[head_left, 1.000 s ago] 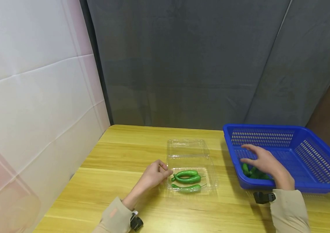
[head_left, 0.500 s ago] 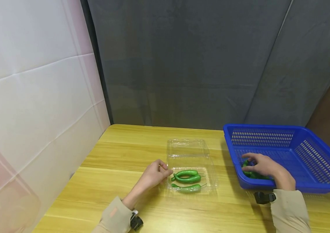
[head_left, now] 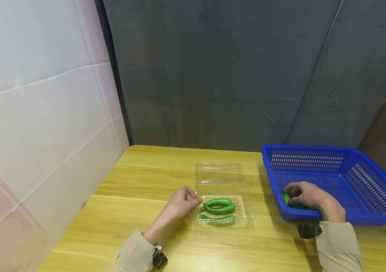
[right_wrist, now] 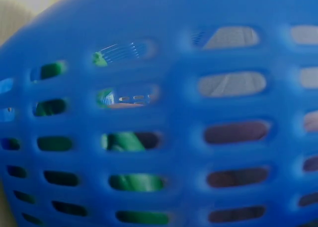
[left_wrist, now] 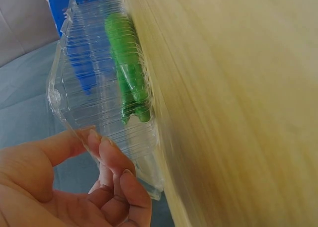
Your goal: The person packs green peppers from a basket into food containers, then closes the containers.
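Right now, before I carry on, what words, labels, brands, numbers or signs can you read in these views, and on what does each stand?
None can be read in any view.
Clear container: no lettering shows.
Blue basket: no lettering shows on its visible sides.
Pinkish patch on the left sleeve: too small to tell.
Left black device, right black device: too small to tell.

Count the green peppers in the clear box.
3: a back pepper, a middle pepper and a front pepper, all in the clear box. More green peppers in the blue basket are partly covered by the right hand, so not countable.
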`<state>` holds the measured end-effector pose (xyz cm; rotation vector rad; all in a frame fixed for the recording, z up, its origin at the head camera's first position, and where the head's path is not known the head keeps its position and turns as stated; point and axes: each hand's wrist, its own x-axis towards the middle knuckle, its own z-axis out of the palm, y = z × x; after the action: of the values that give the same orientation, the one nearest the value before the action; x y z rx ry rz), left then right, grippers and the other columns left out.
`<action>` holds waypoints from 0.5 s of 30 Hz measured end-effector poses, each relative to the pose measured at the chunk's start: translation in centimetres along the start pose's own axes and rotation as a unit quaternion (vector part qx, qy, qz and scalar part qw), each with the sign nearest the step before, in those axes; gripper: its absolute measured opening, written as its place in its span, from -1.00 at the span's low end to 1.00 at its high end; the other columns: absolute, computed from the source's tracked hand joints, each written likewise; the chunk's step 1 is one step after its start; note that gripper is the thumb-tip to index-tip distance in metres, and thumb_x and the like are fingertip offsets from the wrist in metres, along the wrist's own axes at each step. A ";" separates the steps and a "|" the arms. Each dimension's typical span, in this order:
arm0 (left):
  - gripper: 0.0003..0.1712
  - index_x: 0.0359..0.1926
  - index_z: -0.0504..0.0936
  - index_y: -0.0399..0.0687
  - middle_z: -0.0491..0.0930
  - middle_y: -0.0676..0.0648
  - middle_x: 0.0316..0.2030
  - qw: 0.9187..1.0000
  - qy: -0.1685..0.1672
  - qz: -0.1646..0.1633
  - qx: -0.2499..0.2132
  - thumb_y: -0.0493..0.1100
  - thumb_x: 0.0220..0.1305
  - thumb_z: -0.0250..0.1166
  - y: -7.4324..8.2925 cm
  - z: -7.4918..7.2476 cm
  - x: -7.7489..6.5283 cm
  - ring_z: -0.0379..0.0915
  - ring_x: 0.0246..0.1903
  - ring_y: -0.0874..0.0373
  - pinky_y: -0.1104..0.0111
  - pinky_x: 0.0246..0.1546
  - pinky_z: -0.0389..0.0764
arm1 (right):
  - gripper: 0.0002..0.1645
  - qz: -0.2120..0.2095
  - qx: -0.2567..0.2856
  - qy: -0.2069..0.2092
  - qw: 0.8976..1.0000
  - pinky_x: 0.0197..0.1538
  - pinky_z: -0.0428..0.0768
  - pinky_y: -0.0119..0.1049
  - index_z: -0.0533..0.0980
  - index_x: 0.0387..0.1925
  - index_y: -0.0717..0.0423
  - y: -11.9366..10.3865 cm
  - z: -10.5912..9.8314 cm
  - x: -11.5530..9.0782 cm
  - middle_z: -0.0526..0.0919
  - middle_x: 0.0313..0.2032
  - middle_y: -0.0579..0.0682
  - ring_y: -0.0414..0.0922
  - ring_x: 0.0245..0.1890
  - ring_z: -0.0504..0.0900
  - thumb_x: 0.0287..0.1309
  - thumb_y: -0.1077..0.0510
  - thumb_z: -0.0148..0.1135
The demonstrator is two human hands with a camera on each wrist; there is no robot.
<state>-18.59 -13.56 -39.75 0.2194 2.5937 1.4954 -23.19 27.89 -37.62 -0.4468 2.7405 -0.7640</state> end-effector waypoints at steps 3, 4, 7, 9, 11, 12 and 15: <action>-0.69 -0.14 0.46 -0.27 0.56 -0.14 -0.51 1.000 0.001 -0.001 0.002 -0.12 0.37 0.35 0.0 0.0 0.0 0.50 -0.55 0.03 0.30 -0.48 0.47 | -0.58 0.002 0.004 -0.002 1.000 -0.10 0.58 0.12 0.57 0.04 0.34 0.0 0.0 0.0 0.69 -0.18 0.20 0.15 -0.14 0.64 0.13 0.30 0.38; -0.69 -0.14 0.47 -0.27 0.56 -0.14 -0.51 1.000 0.001 -0.001 0.003 -0.12 0.37 0.35 0.0 0.0 0.0 0.50 -0.55 0.03 0.30 -0.48 0.48 | -0.59 0.001 0.004 -0.002 1.000 -0.10 0.57 0.11 0.58 0.03 0.33 0.1 0.0 0.0 0.69 -0.19 0.18 0.13 -0.15 0.64 0.12 0.31 0.37; -0.68 -0.14 0.46 -0.27 0.56 -0.14 -0.51 1.000 0.001 -0.003 0.004 -0.11 0.36 0.35 0.0 0.1 0.1 0.51 -0.56 0.04 0.31 -0.48 0.48 | -0.63 -0.001 0.010 -0.003 1.000 -0.14 0.57 0.07 0.60 0.00 0.30 0.1 0.0 0.0 0.69 -0.21 0.13 0.08 -0.19 0.62 0.12 0.32 0.37; -0.69 -0.15 0.46 -0.27 0.56 -0.14 -0.52 1.000 0.000 -0.005 0.002 -0.12 0.37 0.35 0.0 0.0 0.1 0.51 -0.56 0.04 0.32 -0.49 0.47 | -0.65 -0.002 0.013 -0.004 1.000 -0.17 0.57 0.02 0.61 -0.01 0.28 0.1 0.1 0.0 0.69 -0.23 0.09 0.03 -0.22 0.61 0.12 0.32 0.37; -0.69 -0.15 0.46 -0.27 0.56 -0.14 -0.52 1.000 -0.001 -0.005 0.000 -0.12 0.37 0.35 0.0 0.0 0.1 0.51 -0.55 0.04 0.33 -0.49 0.45 | -0.66 -0.004 0.016 -0.006 1.000 -0.20 0.56 -0.02 0.61 -0.02 0.27 0.1 0.1 0.0 0.68 -0.24 0.07 0.00 -0.25 0.60 0.14 0.32 0.36; -0.69 -0.15 0.46 -0.27 0.56 -0.15 -0.51 1.000 -0.003 -0.004 -0.001 -0.12 0.37 0.35 0.0 0.0 0.1 0.51 -0.55 0.04 0.33 -0.50 0.45 | -0.67 -0.003 0.016 -0.006 1.000 -0.20 0.56 -0.03 0.61 -0.02 0.27 0.1 0.1 0.0 0.68 -0.25 0.06 -0.01 -0.25 0.59 0.14 0.31 0.36; -0.70 -0.15 0.45 -0.27 0.57 -0.16 -0.50 1.000 -0.005 -0.002 -0.003 -0.13 0.38 0.34 -0.1 -0.1 0.1 0.51 -0.55 0.04 0.34 -0.50 0.44 | -0.68 -0.002 0.015 -0.007 1.000 -0.18 0.57 0.01 0.61 -0.02 0.25 0.0 0.1 -0.1 0.69 -0.23 0.07 0.01 -0.23 0.61 0.17 0.29 0.35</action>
<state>-18.71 -13.63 -39.77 0.2194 2.5795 1.4977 -23.12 27.89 -37.67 -0.4505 2.7131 -0.7982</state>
